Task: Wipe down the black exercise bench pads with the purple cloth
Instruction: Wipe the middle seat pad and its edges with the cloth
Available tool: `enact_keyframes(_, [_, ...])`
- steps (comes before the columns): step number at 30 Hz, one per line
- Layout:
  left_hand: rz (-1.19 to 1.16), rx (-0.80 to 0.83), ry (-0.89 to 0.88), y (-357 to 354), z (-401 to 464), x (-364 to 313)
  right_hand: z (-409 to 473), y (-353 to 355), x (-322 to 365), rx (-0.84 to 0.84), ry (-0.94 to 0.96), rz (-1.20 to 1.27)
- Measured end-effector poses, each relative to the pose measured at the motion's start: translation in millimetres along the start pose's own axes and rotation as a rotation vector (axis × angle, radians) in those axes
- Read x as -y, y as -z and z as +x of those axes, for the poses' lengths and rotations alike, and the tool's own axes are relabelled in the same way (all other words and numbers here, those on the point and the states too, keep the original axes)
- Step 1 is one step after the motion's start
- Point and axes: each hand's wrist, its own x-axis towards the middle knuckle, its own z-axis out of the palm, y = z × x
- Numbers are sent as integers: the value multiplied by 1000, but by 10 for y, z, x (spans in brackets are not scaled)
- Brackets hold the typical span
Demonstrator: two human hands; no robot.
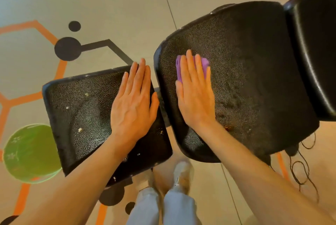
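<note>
The floor [118,6] is grey-beige with orange hexagon lines, black dots and an orange disc at the top edge. A green bin [29,153] stands on it at lower left, just beside the small pad [81,115]. Thin black cords [305,162] trail on the floor at lower right, under the edge of the big pad [254,71]. A third, smooth black pad [316,46] sits at the far right, overlapping the big pad's end. The person's shoes [181,173] and pale trouser legs show at the bottom, between the two pads.

The small pad is square and textured, flecked with pale crumbs. The big pad is rounded, with a wet-looking sheen and some brownish specks near its lower edge. A narrow gap parts the two.

The left hand [134,104] lies flat on the small pad's right side, its fingers [140,75] straight and together, holding nothing. The right hand [196,95] presses flat on the cloth [203,66], on the left part of the big pad; its fingers [190,68] are stretched out, slightly spread, not curled round it. The purple cloth shows beyond and beside the fingertips.
</note>
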Motion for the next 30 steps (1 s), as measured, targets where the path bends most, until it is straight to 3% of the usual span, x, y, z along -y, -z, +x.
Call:
enact_keyframes(3, [10, 13, 11, -6, -3, 11, -1110, 90, -24, 130, 186, 30])
enact_keyframes(5, [6, 15, 9, 4, 4, 10, -1047, 60, -255, 159, 281, 21])
enact_keyframes(9, [11, 16, 9, -10, -12, 8, 436, 180, -475, 3, -29, -34])
enact_keyframes(11, [19, 18, 13, -18, -6, 8, 482, 140, -478, -52, -94, -17])
enact_keyframes(15, [13, 28, 20, -21, -8, 17, -1051, 63, -345, 91, 179, -27])
enact_keyframes(18, [-4, 25, -2, -2, -9, 16, -1030, 30, -639, 87, 358, -80])
enact_keyframes(20, [-38, 34, -17, 25, -45, 5, -363, 91, -804, 38, 210, -175])
enact_keyframes(22, [-66, 61, -54, 34, -161, -58, 167, 181, -868, -50, -86, -90])
enact_keyframes(24, [-83, 101, -122, 18, -358, -168, 101, 130, -649, -128, -286, 5])
enact_keyframes(25, [-95, 124, -149, 3, -467, -220, -139, 65, -461, -105, -253, 7])
enact_keyframes(27, [-101, 169, -182, -35, -622, -278, -760, -17, -95, 11, 31, 14])
enact_keyframes(29, [-69, 201, -208, -60, -683, -273, -982, -23, -176, 71, 305, 22])
enact_keyframes(30, [-48, 208, -218, -65, -687, -261, -877, 8, -401, 72, 329, -20])
